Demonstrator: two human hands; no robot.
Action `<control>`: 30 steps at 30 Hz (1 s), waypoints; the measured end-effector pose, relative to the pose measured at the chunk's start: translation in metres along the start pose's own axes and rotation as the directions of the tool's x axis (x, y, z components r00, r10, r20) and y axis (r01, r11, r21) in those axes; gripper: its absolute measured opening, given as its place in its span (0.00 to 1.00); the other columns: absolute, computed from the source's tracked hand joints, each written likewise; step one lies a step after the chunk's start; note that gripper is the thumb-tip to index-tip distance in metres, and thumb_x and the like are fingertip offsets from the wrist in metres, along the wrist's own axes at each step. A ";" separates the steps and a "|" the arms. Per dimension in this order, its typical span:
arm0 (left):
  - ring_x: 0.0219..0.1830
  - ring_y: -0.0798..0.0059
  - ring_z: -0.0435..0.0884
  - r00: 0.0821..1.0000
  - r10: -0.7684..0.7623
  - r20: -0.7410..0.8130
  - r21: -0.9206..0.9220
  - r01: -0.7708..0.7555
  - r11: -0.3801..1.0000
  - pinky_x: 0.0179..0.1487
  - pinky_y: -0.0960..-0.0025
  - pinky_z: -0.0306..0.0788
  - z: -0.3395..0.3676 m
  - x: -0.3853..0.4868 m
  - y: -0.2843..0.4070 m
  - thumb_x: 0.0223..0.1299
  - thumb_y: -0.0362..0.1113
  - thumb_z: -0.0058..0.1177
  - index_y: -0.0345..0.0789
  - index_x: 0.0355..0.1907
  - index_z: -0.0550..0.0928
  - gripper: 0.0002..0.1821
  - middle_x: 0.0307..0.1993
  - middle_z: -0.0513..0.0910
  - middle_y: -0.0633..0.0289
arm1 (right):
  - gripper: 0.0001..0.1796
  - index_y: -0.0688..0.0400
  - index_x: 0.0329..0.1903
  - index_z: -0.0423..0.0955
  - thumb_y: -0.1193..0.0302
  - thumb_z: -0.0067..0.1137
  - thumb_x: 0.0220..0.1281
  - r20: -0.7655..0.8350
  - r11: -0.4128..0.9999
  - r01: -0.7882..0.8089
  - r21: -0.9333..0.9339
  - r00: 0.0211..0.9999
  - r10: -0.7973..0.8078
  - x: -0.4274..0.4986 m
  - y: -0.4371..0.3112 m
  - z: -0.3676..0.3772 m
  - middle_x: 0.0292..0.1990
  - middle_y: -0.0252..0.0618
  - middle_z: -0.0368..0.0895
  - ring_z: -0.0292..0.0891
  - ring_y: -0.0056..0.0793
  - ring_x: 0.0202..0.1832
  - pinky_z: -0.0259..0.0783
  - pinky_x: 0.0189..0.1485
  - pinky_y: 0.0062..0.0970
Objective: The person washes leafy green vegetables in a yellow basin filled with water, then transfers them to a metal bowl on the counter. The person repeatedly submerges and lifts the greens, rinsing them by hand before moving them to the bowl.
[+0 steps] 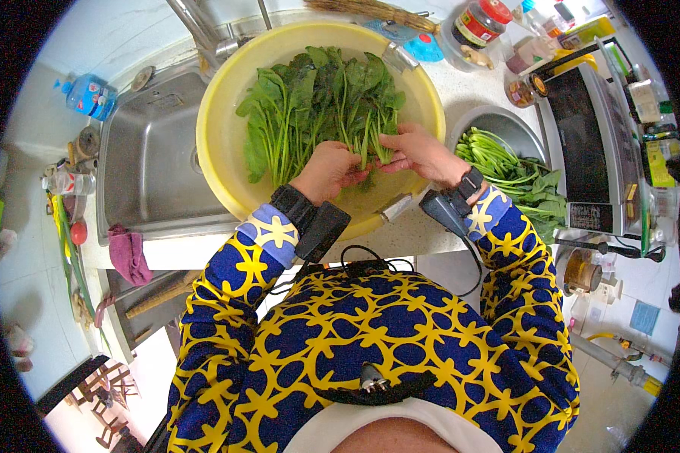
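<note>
Leafy greens that look like spinach (286,107) float in water inside a large yellow plastic basin (218,170). My left hand (331,170) is at the near side of the basin, its fingers closed around the base of some stems. Close beside it on the right, my right hand (416,150) pinches the lower ends of another few stems between thumb and fingers. Both hands are low over the water, the leaves pointing away from me. The fingertips of my left hand are partly hidden by the hand itself.
Left of the basin is a stainless steel sink (153,158), with a purple cloth (129,255) over the counter edge. On the right, a metal bowl (470,119) holds more greens (498,158) beside a microwave oven (583,141). A red-lidded jar (479,25) stands behind. A faucet (198,34) rises at the back.
</note>
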State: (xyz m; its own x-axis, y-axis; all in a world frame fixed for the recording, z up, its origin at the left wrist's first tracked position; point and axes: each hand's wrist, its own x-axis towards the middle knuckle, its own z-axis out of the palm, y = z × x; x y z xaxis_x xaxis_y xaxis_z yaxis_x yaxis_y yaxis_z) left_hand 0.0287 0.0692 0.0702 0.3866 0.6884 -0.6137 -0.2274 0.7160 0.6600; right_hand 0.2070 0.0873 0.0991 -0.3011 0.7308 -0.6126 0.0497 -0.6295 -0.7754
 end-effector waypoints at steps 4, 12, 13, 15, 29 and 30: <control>0.29 0.73 0.75 0.998 -0.059 0.035 -0.140 0.063 0.988 0.31 0.68 0.74 0.006 0.000 0.001 0.53 0.31 0.51 0.31 0.32 0.73 0.06 0.29 0.74 0.61 | 0.17 0.62 0.43 0.69 0.64 0.55 0.56 -0.011 0.992 0.005 -0.124 1.000 -0.006 0.000 0.002 0.001 0.31 0.36 0.77 0.74 0.25 0.28 0.74 0.26 0.23; 0.29 0.74 0.73 0.999 -0.027 -0.041 -0.107 0.023 0.994 0.30 0.71 0.72 -0.003 0.006 0.001 0.53 0.31 0.52 0.35 0.33 0.74 0.05 0.27 0.73 0.66 | 0.14 0.61 0.39 0.69 0.63 0.54 0.57 -0.034 0.991 -0.065 -0.120 0.998 0.061 -0.006 -0.002 0.006 0.28 0.34 0.73 0.73 0.22 0.25 0.72 0.26 0.21; 0.30 0.75 0.73 0.999 -0.032 -0.017 -0.117 0.029 0.993 0.30 0.71 0.72 -0.005 0.007 0.000 0.53 0.30 0.53 0.35 0.34 0.74 0.06 0.27 0.73 0.66 | 0.14 0.61 0.39 0.69 0.63 0.54 0.57 -0.034 0.993 -0.065 -0.102 0.998 0.061 -0.008 -0.002 0.008 0.29 0.35 0.73 0.73 0.23 0.25 0.72 0.26 0.21; 0.29 0.75 0.73 0.991 0.121 0.061 0.059 -0.125 0.990 0.30 0.72 0.72 -0.006 0.008 -0.003 0.52 0.29 0.53 0.34 0.35 0.75 0.07 0.27 0.74 0.66 | 0.14 0.61 0.39 0.68 0.63 0.54 0.57 -0.014 0.998 -0.032 -0.048 0.999 0.031 -0.011 0.000 0.012 0.29 0.36 0.74 0.73 0.24 0.24 0.72 0.26 0.22; 0.33 0.64 0.76 0.992 -0.048 0.115 -0.413 0.092 0.906 0.36 0.65 0.73 -0.001 0.022 -0.019 0.57 0.29 0.44 0.27 0.39 0.72 0.09 0.36 0.76 0.54 | 0.10 0.62 0.38 0.68 0.69 0.48 0.58 -0.171 0.995 0.088 0.036 0.982 -0.081 -0.011 0.013 0.026 0.25 0.37 0.74 0.70 0.23 0.21 0.67 0.18 0.23; 0.34 0.63 0.76 0.990 -0.024 0.137 -0.446 0.083 0.891 0.37 0.64 0.73 0.000 0.023 -0.021 0.57 0.29 0.43 0.26 0.39 0.71 0.09 0.36 0.75 0.53 | 0.09 0.62 0.38 0.68 0.69 0.47 0.58 -0.192 0.995 0.091 0.050 0.978 -0.080 -0.011 0.014 0.026 0.25 0.37 0.74 0.70 0.23 0.21 0.67 0.18 0.23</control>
State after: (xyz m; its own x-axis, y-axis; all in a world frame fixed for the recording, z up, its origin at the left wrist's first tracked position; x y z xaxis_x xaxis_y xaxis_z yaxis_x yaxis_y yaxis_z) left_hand 0.0429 0.0704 0.0424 0.5105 0.6490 -0.5640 -0.5691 0.7468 0.3442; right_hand 0.1867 0.0634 0.0990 -0.1158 0.8156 -0.5670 -0.0256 -0.5731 -0.8191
